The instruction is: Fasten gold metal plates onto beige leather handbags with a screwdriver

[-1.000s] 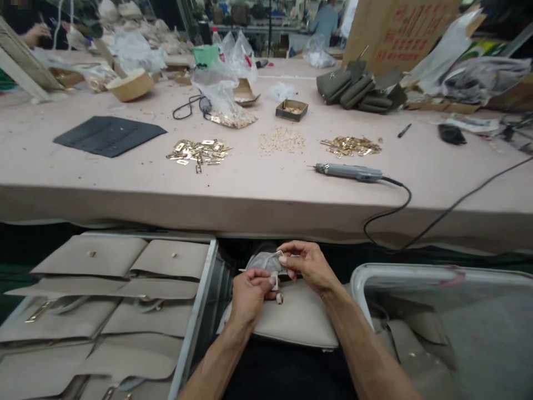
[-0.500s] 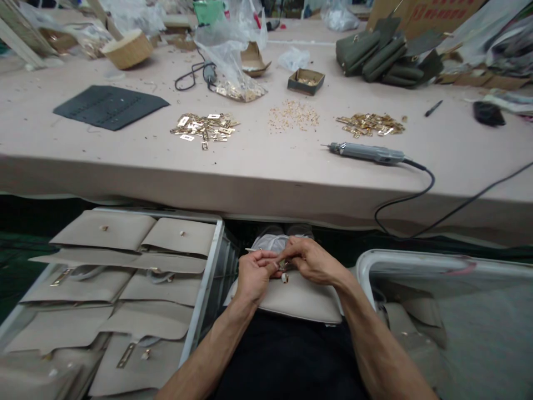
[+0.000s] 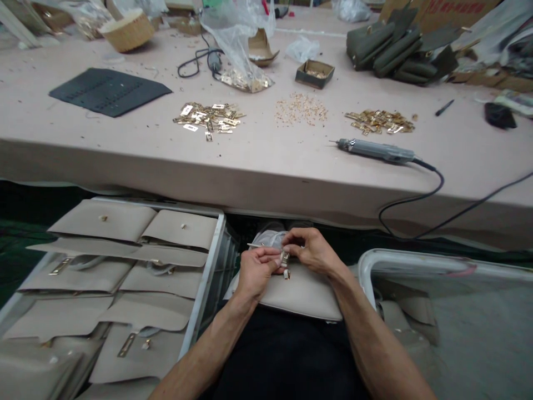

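Note:
A beige handbag (image 3: 302,297) lies on my lap, with a small gold turn-lock (image 3: 287,274) on its front. Just above the lock is a gold clasp plate (image 3: 285,258) with a slot in it. My left hand (image 3: 257,272) is closed, its thumb and fingers pinching the plate's left side. From the right, my right hand (image 3: 311,251) pinches at the plate's upper end with thumb and forefinger. A thin pale stick (image 3: 255,245) pokes out beside my left fingers; whether they hold it I cannot tell.
Left stands a crate (image 3: 210,266) of beige bags; right, a white bin (image 3: 364,261) with more. The table bears gold plates (image 3: 210,118), tiny screws (image 3: 300,109), gold fittings (image 3: 381,121), an electric screwdriver (image 3: 375,151) with a hanging cord, and dark green bags (image 3: 395,47).
My right fingers have shifted slightly up and off the plate's face, so the plate now shows between my hands. The camera view has tilted down a little.

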The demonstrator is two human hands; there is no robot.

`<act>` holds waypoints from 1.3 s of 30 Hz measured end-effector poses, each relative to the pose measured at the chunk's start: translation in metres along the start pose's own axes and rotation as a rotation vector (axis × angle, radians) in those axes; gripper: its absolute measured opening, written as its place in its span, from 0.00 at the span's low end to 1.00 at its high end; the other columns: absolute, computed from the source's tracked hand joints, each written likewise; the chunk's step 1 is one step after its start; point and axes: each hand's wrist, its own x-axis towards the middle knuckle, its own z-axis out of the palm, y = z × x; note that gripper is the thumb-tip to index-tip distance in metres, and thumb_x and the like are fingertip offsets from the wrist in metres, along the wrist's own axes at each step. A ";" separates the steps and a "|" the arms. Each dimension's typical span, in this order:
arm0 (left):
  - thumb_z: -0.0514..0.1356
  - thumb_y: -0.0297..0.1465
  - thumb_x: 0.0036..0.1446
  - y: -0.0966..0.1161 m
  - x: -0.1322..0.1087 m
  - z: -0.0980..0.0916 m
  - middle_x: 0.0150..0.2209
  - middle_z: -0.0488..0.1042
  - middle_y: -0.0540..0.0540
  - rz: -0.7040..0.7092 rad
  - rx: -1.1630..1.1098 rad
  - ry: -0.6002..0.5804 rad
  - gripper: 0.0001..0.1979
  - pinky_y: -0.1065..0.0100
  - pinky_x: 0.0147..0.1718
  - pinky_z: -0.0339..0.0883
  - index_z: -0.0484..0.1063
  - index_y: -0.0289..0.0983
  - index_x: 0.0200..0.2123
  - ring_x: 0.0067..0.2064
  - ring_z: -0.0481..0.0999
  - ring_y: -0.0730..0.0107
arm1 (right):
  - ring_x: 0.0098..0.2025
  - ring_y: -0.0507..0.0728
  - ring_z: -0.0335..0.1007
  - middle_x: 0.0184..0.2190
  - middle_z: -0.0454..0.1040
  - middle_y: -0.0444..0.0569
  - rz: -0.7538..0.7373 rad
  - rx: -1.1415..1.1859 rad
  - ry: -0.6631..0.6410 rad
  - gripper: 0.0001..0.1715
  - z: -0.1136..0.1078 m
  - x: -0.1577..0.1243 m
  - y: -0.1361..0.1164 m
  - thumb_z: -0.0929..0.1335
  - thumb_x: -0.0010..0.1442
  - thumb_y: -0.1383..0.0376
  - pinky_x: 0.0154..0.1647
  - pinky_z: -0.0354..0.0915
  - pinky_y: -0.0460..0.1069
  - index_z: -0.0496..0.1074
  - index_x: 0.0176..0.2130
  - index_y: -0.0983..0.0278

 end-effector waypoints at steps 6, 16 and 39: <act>0.78 0.28 0.34 0.000 0.001 -0.003 0.29 0.85 0.38 -0.011 -0.013 -0.002 0.20 0.67 0.27 0.80 0.80 0.27 0.33 0.27 0.83 0.63 | 0.36 0.55 0.75 0.33 0.81 0.46 0.003 0.044 -0.009 0.05 0.004 0.002 -0.005 0.72 0.58 0.68 0.40 0.66 0.48 0.81 0.36 0.63; 0.79 0.26 0.33 0.000 0.001 -0.004 0.31 0.85 0.36 -0.022 -0.052 -0.005 0.20 0.66 0.28 0.82 0.81 0.27 0.33 0.29 0.84 0.60 | 0.32 0.55 0.73 0.31 0.80 0.46 0.026 0.065 -0.009 0.05 0.008 0.001 -0.002 0.72 0.59 0.67 0.36 0.64 0.47 0.81 0.36 0.64; 0.77 0.26 0.32 0.004 -0.007 0.003 0.25 0.82 0.44 -0.027 -0.122 0.098 0.18 0.66 0.28 0.81 0.75 0.32 0.29 0.26 0.82 0.63 | 0.42 0.59 0.75 0.39 0.80 0.53 -0.255 -0.229 0.096 0.10 0.016 -0.020 -0.007 0.68 0.68 0.68 0.46 0.69 0.53 0.82 0.38 0.62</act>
